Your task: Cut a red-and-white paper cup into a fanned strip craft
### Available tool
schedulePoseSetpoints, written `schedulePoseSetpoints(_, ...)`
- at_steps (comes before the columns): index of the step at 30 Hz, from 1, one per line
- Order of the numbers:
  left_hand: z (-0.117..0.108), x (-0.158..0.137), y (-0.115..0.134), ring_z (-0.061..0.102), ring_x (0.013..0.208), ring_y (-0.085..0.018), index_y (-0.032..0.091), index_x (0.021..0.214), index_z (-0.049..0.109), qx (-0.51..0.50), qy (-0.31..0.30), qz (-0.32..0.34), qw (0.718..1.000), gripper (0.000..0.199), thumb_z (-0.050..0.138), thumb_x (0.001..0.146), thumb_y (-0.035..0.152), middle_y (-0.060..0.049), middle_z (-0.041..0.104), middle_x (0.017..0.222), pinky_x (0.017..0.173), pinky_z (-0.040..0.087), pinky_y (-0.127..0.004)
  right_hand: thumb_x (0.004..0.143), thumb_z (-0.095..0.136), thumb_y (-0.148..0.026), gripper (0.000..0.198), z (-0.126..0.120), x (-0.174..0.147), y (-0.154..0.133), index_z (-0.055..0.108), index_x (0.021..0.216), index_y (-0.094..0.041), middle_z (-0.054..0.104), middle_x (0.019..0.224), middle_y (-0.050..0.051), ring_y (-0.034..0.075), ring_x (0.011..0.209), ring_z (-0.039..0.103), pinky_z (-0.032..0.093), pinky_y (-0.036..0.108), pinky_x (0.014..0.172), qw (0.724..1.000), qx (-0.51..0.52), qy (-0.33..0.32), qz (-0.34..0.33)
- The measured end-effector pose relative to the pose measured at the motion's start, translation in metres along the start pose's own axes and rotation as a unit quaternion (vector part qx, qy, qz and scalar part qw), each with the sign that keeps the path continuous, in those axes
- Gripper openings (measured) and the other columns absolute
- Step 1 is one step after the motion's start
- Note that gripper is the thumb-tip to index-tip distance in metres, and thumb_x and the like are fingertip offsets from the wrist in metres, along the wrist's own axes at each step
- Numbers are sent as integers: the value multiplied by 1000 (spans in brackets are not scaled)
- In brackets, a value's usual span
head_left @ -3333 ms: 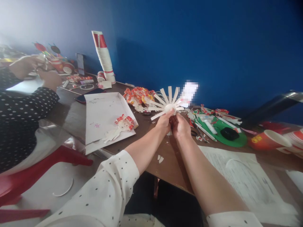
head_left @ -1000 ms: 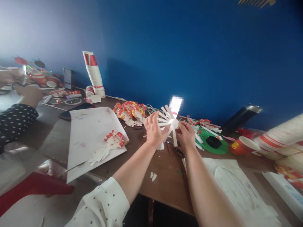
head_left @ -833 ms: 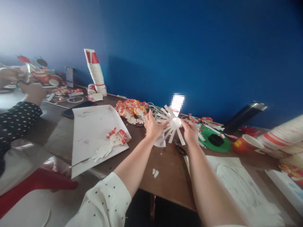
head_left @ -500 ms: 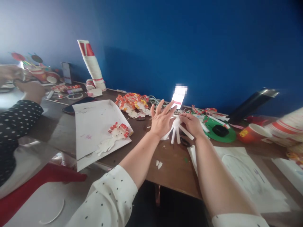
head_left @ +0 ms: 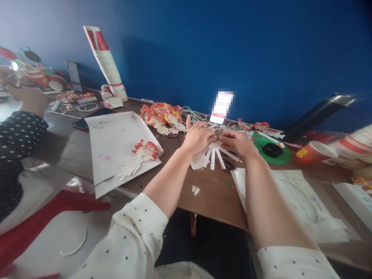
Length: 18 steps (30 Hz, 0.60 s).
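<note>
A white paper cup cut into strips (head_left: 214,157) hangs between my hands, its strips fanned out downward. My right hand (head_left: 238,142) pinches its upper edge with thumb and forefinger. My left hand (head_left: 197,138) is at its other side, fingers bent in against it and one outer finger sticking up; its fingertips are partly hidden. A sheet of white paper (head_left: 199,162) lies just under my left hand. Dark-handled scissors (head_left: 229,164) lie partly behind the strips. Two small white scraps (head_left: 195,190) are on the brown table (head_left: 209,203) in front.
A lit phone (head_left: 218,116) leans at the blue wall. Paper dolls with red and yellow trim (head_left: 162,118) lie piled to the left, beside a white box lid (head_left: 112,155). Rightward are a green disc (head_left: 280,157), paper cups (head_left: 312,153) and papers (head_left: 308,209). A co-worker's arm (head_left: 21,135) is at far left.
My left hand has gone from spread fingers to fingers bent in on the cut cup. My right hand keeps its pinch. The whole view has shifted slightly.
</note>
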<state>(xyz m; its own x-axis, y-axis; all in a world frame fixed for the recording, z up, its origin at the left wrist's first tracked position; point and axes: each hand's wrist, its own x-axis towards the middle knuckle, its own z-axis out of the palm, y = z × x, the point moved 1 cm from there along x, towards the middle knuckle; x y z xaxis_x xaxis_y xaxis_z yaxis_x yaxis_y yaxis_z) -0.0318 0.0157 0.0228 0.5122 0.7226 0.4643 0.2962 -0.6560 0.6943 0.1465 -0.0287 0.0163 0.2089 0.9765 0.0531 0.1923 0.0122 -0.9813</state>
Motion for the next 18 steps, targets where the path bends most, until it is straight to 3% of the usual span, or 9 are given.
schedulePoseSetpoints(6, 4, 3, -5, 53, 104, -26, 24, 62, 68, 42, 9, 17, 999, 14, 66, 77, 26, -2, 65, 73, 113, 3, -52, 60, 80, -38, 24, 6, 0, 1, 70, 69, -18, 58, 58, -4, 9, 55, 47, 36, 23, 53, 1000, -11, 4, -23)
schedulePoseSetpoints(9, 7, 6, -10, 55, 94, -22, 23, 62, 68, 50, 5, 7, 999, 18, 64, 79, 29, -1, 65, 69, 112, 10, -50, 61, 77, -35, 19, 11, 0, 2, 69, 67, -18, 56, 56, -4, 8, 53, 44, 34, 23, 52, 999, -4, 18, -31)
schedulePoseSetpoints(18, 12, 10, -22, 59, 80, -16, 23, 63, 71, 15, -12, -37, 999, 12, 69, 74, 28, 4, 66, 65, 104, 28, -40, 59, 78, -29, 15, 24, 6, 9, 68, 64, -18, 58, 56, -1, 13, 53, 49, 39, 29, 54, 995, 40, 76, 43)
